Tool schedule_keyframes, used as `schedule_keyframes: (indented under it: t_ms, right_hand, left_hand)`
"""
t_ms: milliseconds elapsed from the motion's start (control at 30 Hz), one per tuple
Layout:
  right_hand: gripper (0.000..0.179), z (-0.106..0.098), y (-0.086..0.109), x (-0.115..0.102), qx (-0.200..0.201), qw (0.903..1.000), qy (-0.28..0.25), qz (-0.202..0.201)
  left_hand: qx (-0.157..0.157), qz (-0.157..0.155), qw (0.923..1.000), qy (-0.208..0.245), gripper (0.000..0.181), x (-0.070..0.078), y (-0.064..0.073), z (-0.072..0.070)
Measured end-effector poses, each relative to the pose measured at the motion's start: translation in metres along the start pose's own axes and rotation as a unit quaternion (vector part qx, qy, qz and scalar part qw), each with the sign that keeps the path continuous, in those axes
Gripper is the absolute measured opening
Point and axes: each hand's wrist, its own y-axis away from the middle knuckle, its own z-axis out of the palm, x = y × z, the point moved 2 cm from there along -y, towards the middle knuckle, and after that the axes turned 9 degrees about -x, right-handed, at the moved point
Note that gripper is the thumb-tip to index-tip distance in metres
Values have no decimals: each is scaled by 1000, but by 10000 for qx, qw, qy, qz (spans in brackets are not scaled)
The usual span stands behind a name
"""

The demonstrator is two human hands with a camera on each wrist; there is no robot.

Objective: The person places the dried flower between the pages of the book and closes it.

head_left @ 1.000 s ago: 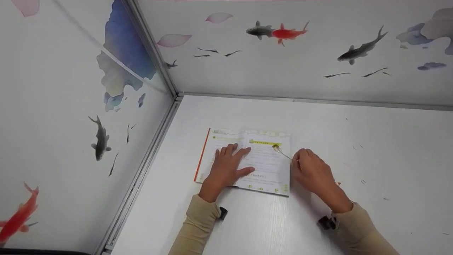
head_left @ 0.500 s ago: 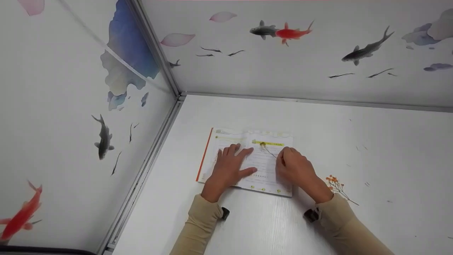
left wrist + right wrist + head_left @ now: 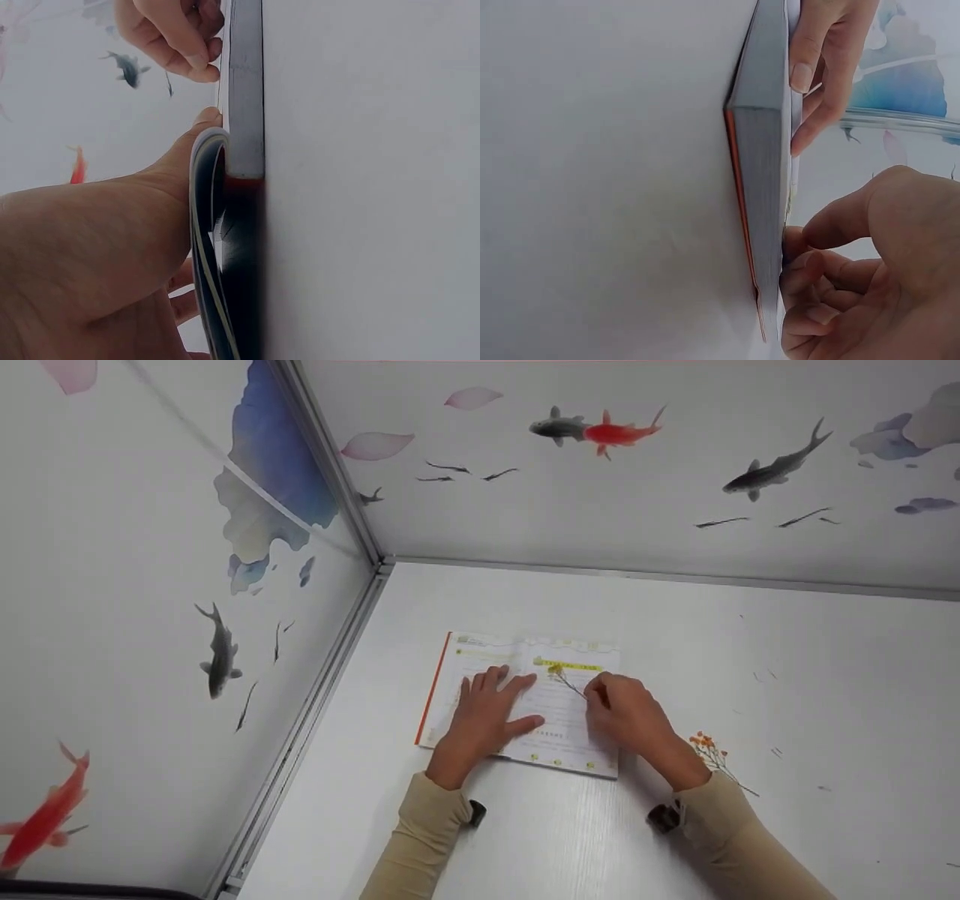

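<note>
An open book [image 3: 574, 716] with printed pages and a red-orange left edge lies on the white table. My left hand [image 3: 486, 712] rests across its middle, fingers spread, holding the pages flat. On the right-hand page, my right hand [image 3: 631, 716] pinches the thin stem of a small yellow dried flower sprig [image 3: 556, 670]. The blossom lies over the yellow heading band and points toward the upper left. In the right wrist view, the thumb and fingertips meet right at the surface of the thick book [image 3: 759, 172]. Curled left-hand pages [image 3: 201, 172] show beside my left hand in the left wrist view.
A dried sprig with orange blossoms [image 3: 709, 750] lies on the table [image 3: 840, 697], partly behind my right forearm. Several tiny stem bits [image 3: 777, 752] are scattered to the right. Fish-printed panels [image 3: 630, 510] border the table at the back and left.
My right hand has moved left, bringing the yellow flower sprig from the page's right side farther in, then held nearly still. The orange sprig has come into view. My left hand stays on the book.
</note>
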Motion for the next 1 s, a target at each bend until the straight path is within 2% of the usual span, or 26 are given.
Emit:
schedule_keyframes:
  t_ms: [133,233,400,533,667,800,1000]
  right_hand:
    - [20,-2,1,3,-124,9986,-73,-515]
    - [22,-8,0,6,-105,9971,-66,-754]
    - [27,-20,-3,17,282,9965,334,-710]
    - [40,-28,-10,29,422,9930,746,-815]
    - [54,-32,-13,39,128,9928,876,-806]
    - [57,-32,-15,43,-202,9939,854,-672]
    - [57,-32,-14,44,-273,9913,1071,-709]
  left_hand:
    - [-46,-10,10000,61,70,-1,-1,1]
    - [-62,-23,10000,55,70,-1,-1,2]
    - [-78,0,9997,210,70,-2,0,2]
    - [-50,101,9993,358,69,-2,1,1]
    - [16,194,9992,348,69,-2,2,0]
    - [58,172,9994,301,69,-3,2,1]
    - [87,94,9995,273,69,1,3,1]
